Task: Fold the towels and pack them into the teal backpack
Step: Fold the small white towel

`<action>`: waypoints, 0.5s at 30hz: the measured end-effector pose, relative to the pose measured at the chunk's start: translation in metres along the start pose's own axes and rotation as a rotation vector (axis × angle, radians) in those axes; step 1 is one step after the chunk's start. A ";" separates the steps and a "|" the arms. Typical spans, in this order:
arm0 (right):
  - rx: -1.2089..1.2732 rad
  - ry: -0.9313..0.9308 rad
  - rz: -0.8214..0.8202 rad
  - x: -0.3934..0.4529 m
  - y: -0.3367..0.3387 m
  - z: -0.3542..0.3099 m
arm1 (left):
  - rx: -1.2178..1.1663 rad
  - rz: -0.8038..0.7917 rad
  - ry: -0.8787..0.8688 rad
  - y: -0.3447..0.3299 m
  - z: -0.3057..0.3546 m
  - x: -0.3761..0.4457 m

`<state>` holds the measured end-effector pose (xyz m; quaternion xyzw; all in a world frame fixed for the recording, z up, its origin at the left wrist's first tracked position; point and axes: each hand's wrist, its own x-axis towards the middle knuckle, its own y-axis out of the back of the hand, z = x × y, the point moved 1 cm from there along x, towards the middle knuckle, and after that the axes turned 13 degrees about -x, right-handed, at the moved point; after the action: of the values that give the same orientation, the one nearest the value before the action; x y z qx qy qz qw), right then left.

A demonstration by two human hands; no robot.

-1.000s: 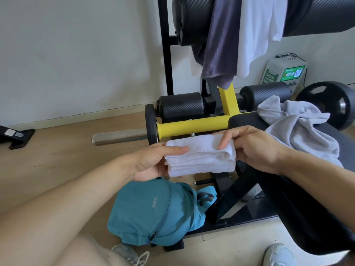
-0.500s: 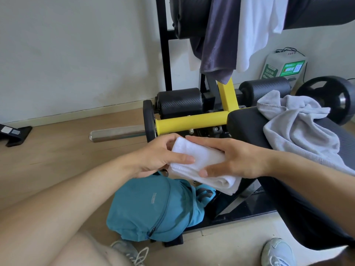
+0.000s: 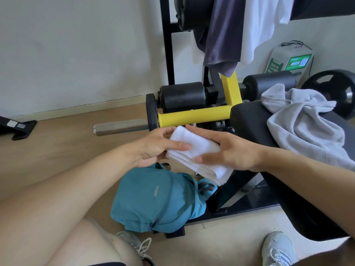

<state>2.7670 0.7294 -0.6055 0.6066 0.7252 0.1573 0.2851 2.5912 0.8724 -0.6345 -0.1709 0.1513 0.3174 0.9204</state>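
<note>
Folded white towel (image 3: 194,150) held in mid-air, above and toward 1 o'clock of the teal backpack (image 3: 153,198). Long axis on a diagonal, from 10 o'clock (high end) down to 4 o'clock (low end, hanging free past the hands). Left hand (image 3: 155,148) curled round the upper-left end, thumb laid across the top face. Right hand (image 3: 228,150) spread wide over the top, fingers straight, thumb at the near edge; pressing flat rather than gripping, as far as visible.

Backpack on the floor directly at 6 o'clock from the towel, lying on its side, closer to the left hand. Zip running along the visible face; main opening not made out — open or closed unclear. Judged next: downward travel, with the mouth of the backpack to be located first.

Grey towel (image 3: 307,123) crumpled on the black desk (image 3: 249,120) at 3 o'clock, unfolded. Dark cloth (image 3: 222,31) and white cloth (image 3: 261,24) draped at 12 o'clock, upper parts cut off by the frame edge.
</note>
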 end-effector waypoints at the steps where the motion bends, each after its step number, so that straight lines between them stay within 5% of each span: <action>1: -0.010 -0.020 0.015 0.002 -0.002 0.002 | 0.031 0.039 -0.014 0.000 -0.002 0.001; 5: -0.218 -0.201 0.111 0.013 -0.011 0.011 | 0.231 0.174 -0.069 0.006 -0.011 0.009; 11: -0.755 -0.443 0.214 0.040 -0.034 0.023 | 0.633 0.193 0.093 0.021 -0.029 0.025; 15: -0.713 -0.592 0.220 0.065 -0.052 0.050 | 0.958 0.119 0.201 0.019 -0.040 0.033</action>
<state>2.7499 0.7756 -0.6892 0.5628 0.4452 0.2461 0.6516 2.5973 0.8873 -0.6869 0.2505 0.3779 0.2461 0.8567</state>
